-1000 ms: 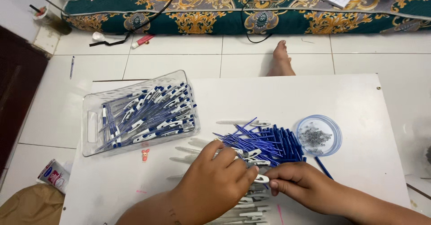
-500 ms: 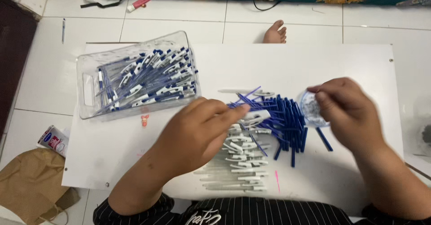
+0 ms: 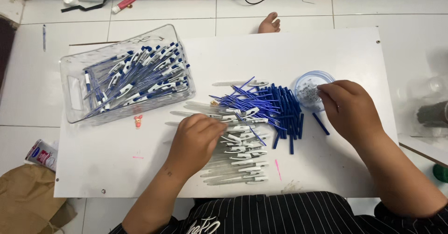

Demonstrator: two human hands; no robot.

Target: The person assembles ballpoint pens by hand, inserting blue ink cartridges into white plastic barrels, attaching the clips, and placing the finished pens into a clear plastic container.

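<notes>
Resting on the heap of clear pen barrels (image 3: 235, 166) mid-board, the left hand (image 3: 196, 140) curls its fingers, pinching one barrel; the right hand (image 3: 350, 110) dips bunched fingertips into the small round dish (image 3: 308, 91) of springs; blue refills (image 3: 275, 108) lie between; a clear bin (image 3: 74, 98) of finished pens sits far left on the white board (image 3: 116, 168).

Small blue, white and red packet (image 3: 42, 153) on floor beside brown paper bag (image 3: 28, 201)

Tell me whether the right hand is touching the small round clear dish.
Touching. The head view shows the right hand with its fingertips lying over the rim of the small round dish, no gap between them.
</notes>
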